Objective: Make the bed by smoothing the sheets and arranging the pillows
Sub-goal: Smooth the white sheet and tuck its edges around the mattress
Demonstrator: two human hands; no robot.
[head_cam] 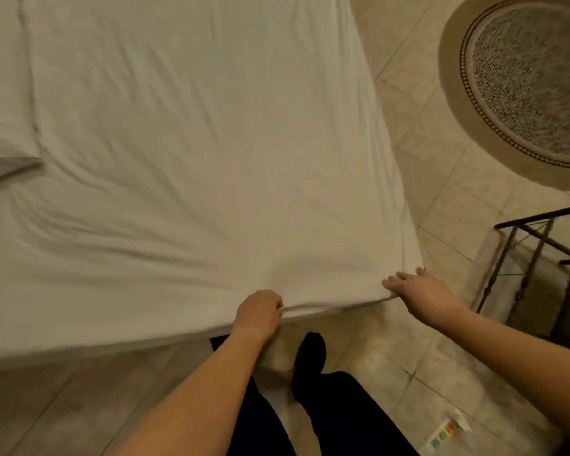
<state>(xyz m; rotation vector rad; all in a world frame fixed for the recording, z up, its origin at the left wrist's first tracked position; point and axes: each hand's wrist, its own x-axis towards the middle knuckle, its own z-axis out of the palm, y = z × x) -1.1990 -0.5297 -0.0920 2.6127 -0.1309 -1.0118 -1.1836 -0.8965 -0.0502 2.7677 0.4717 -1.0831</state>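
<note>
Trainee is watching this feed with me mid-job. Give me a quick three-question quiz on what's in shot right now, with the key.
1. True or false: the left hand has a grip on the near edge of the white sheet.
2. The right hand is: (A) open, fingers spread, at the sheet's near corner; (B) holding a pillow; (C) clenched in the air.
3. What lies on the tiled floor at the upper right of the view?

Key: 1 true. 2 A. 3 the round rug.
</note>
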